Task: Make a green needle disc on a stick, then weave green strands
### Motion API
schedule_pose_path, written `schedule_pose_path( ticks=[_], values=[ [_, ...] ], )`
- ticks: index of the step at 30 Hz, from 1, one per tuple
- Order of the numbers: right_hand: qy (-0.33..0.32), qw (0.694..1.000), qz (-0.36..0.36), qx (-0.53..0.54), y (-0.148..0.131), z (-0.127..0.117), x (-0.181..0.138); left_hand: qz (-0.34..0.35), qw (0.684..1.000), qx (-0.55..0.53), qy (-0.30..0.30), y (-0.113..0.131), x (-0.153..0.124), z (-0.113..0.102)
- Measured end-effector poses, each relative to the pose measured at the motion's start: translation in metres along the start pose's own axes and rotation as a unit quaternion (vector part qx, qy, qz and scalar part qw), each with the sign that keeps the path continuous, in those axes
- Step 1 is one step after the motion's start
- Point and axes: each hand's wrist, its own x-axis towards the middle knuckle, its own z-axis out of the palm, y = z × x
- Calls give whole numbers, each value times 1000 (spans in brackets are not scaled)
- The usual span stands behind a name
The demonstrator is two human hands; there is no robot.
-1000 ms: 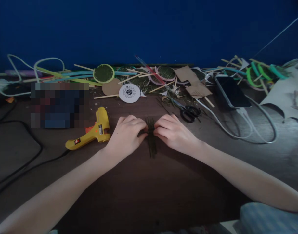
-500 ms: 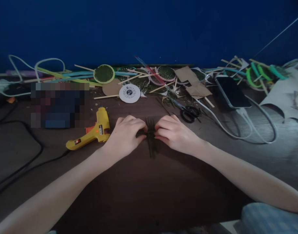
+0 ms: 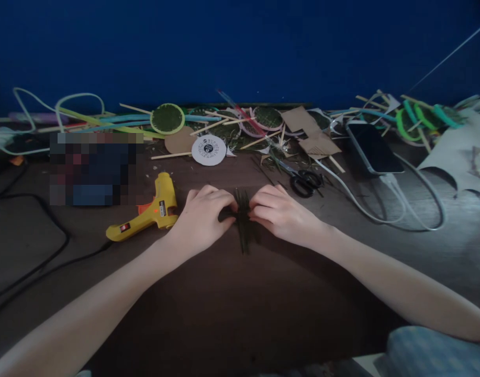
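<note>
A bundle of thin dark green strips (image 3: 243,230) lies on the dark wooden table (image 3: 232,309), running toward me. My left hand (image 3: 202,217) pinches the bundle from its left side, fingers curled and closed on it. From the right, my right hand (image 3: 281,213) grips the same bundle with fingers pressed together. The two sets of fingertips nearly meet over the strips, and both ends of the bundle stick out beyond the hands.
A yellow glue gun (image 3: 151,212) with a black cord lies left of my left hand. Black scissors (image 3: 304,182) rest behind my right hand. Farther back are a phone (image 3: 375,149) on a white cable, a white round disc (image 3: 209,150), cardboard pieces, wooden sticks and coloured rings.
Hardly anything differs; both hands stay pinched on the strips, with only slight shifts of the fingers.
</note>
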Motion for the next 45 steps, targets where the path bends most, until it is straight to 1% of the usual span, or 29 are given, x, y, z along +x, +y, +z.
schedule_pose_path(
  ticks=[3, 6, 10, 12, 22, 30, 45],
  values=[
    [-10, 999, 21, 36, 2, -2, 0, -1, 1000, -1, -1, -1, 0, 0],
    [-33, 996, 37, 78, 4, -7, -1, 1, 1000, -2, -7, -3, 0, -1],
    [-77, 991, 44, 97, 6, -12, -1, 5, 1000, -4, -21, -5, -1, -1],
    [-87, 990, 46, 100, 6, -13, -1, 4, 1000, -5, -25, -5, -1, -1],
    [-107, 984, 62, 129, 10, -11, -2, -1, 999, -10, -33, -3, -2, 1],
    [-111, 981, 68, 141, 10, -12, -2, -9, 1000, -9, -28, -2, -3, 5],
    [-95, 983, 69, 141, 10, -10, -4, -8, 1000, -10, -28, 0, -3, 5]
  ],
)
